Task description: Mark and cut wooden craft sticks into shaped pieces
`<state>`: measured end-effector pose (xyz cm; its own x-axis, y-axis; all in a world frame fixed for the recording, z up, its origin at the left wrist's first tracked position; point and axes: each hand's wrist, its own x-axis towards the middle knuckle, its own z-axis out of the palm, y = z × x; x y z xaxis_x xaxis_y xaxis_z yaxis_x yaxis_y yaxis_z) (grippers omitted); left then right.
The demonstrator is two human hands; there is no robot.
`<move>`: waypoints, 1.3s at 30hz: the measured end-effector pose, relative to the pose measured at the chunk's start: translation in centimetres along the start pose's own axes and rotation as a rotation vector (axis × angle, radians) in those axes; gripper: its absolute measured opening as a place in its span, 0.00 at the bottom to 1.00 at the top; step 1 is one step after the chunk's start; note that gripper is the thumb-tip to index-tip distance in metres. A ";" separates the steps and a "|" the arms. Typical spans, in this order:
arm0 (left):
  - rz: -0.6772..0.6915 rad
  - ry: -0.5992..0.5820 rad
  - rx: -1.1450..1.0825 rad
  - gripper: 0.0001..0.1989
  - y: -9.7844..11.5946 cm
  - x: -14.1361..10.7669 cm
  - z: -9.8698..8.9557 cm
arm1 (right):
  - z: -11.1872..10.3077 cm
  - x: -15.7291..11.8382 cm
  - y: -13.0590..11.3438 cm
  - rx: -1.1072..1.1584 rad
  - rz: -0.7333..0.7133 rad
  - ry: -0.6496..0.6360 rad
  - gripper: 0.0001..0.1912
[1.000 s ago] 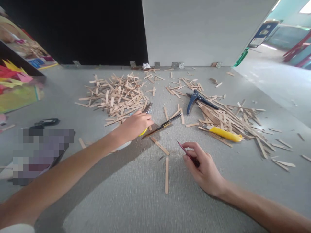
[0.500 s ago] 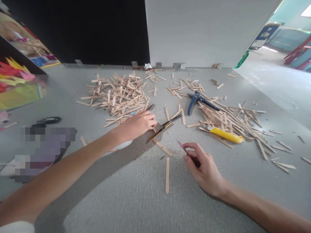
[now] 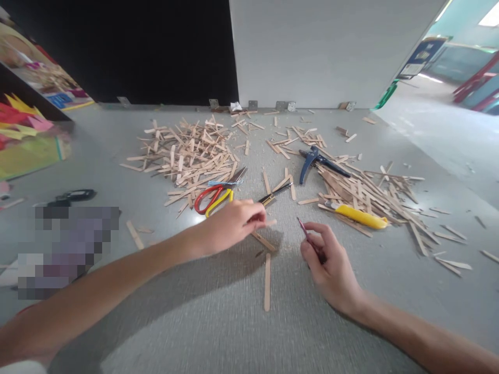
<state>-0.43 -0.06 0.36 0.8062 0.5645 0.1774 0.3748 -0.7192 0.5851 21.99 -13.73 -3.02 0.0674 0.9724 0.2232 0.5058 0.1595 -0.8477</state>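
My left hand point(image 3: 237, 223) is closed in a pinch on a short wooden stick point(image 3: 271, 223), whose end sticks out past the fingertips. Just below it a longer craft stick point(image 3: 264, 241) lies slanted on the table, and another craft stick point(image 3: 267, 283) points toward me. My right hand point(image 3: 327, 259) is wrapped round a thin dark-red pencil point(image 3: 304, 228), its tip pointing up and left, off the table. Scissors with red and yellow handles point(image 3: 218, 200) rest behind my left wrist. A black-and-gold tool point(image 3: 275, 195), partly hidden, lies behind my left fingers.
A heap of craft sticks point(image 3: 191, 150) lies at the back left, a second pile point(image 3: 362, 189) at the right. Blue-handled cutters point(image 3: 312, 161) and a yellow utility knife point(image 3: 360, 216) rest on the right pile. An upright black and white panel point(image 3: 304, 52) stands behind.
My left hand has moved right and toward me with the short stick, uncovering the scissors' handles. My right hand has shifted slightly right, the pencil tilting more upright.
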 end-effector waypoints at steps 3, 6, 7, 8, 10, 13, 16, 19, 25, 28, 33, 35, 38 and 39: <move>0.079 -0.094 -0.005 0.07 1.1 -0.8 2.0 | 0.2 0.2 0.2 0.079 0.026 0.059 0.09; 0.235 -0.115 0.183 0.08 1.2 -1.3 3.7 | 0.2 0.3 0.3 0.100 0.039 0.074 0.10; 0.281 -0.102 0.285 0.07 1.1 -1.4 4.0 | 0.2 0.4 0.3 0.092 0.043 0.071 0.10; 0.304 -0.078 0.368 0.08 1.0 -1.4 4.2 | 0.1 0.4 0.2 0.081 0.047 0.063 0.10; 0.302 -0.016 0.468 0.10 0.7 -1.4 4.1 | 0.0 0.3 0.2 0.057 0.056 0.044 0.09; 0.156 0.096 0.547 0.11 0.3 -1.1 3.3 | -0.1 0.3 0.2 0.041 0.054 0.034 0.08; -0.041 0.117 0.618 0.06 -0.1 -1.0 2.4 | -0.1 0.3 0.4 0.044 0.050 0.039 0.10; -0.157 0.029 0.581 0.04 -0.5 -0.8 1.7 | 0.0 0.3 0.7 0.037 0.026 0.075 0.15; -0.241 -0.002 0.511 0.10 -0.8 -0.3 1.1 | -0.5 0.8 0.2 -0.191 -0.098 0.076 0.12; -0.254 0.005 0.494 0.13 -1.1 -0.2 1.0 | -1.5 1.5 0.3 -0.355 -0.111 0.053 0.13; -0.264 0.032 0.478 0.12 -1.7 -0.2 1.0 | -4.2 3.1 1.2 -0.735 -0.063 -0.158 0.16; -0.268 0.059 0.493 0.12 -1.8 -0.2 1.0 | -5.1 3.6 1.4 -0.865 -0.031 -0.219 0.18; -0.265 0.112 0.506 0.09 -1.7 0.1 0.8 | -5.7 4.2 1.5 -1.056 0.045 -0.232 0.29; -0.255 0.141 0.505 0.09 -1.8 0.4 0.7 | -5.7 4.4 1.6 -1.106 0.057 -0.231 0.31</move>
<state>-0.41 1.14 -1.17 0.6059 0.7689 0.2043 0.7489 -0.6379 0.1794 27.97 -10.20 -0.64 0.0127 0.9999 0.0066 0.9979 -0.0131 0.0632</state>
